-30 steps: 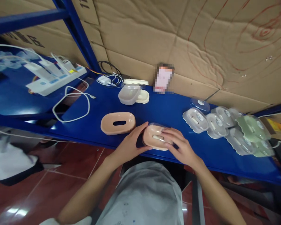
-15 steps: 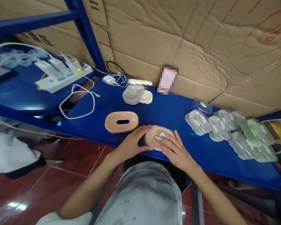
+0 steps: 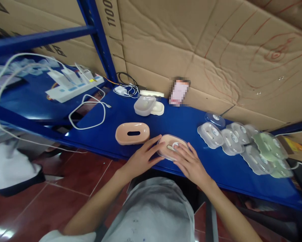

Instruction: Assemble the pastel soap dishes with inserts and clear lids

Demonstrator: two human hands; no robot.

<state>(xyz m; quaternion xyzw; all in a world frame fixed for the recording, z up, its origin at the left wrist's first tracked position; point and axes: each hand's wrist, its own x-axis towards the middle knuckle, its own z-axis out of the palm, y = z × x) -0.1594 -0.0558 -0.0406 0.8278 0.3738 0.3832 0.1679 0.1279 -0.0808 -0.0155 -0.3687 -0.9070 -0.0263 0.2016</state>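
Observation:
A peach soap box with a clear lid (image 3: pixel 171 146) lies at the front edge of the blue shelf (image 3: pixel 181 122). My left hand (image 3: pixel 143 157) grips its left end, fingers curled against the side. My right hand (image 3: pixel 188 163) lies flat on top of the lid, fingers spread and pressing down. A second peach tray with an oval slot (image 3: pixel 132 133) rests just to the left, apart from my left hand.
Several clear and green lids (image 3: pixel 244 144) are spread along the shelf to the right. A frosted box on a cream tray (image 3: pixel 148 106) stands at the back. White cables (image 3: pixel 89 112), chargers and a power strip (image 3: pixel 72 84) lie to the left. Cardboard (image 3: pixel 216 50) forms the back wall.
Both hands stay on the peach box; my right hand has flattened onto its lid. The view has shifted slightly, so things sit a little higher in the frame.

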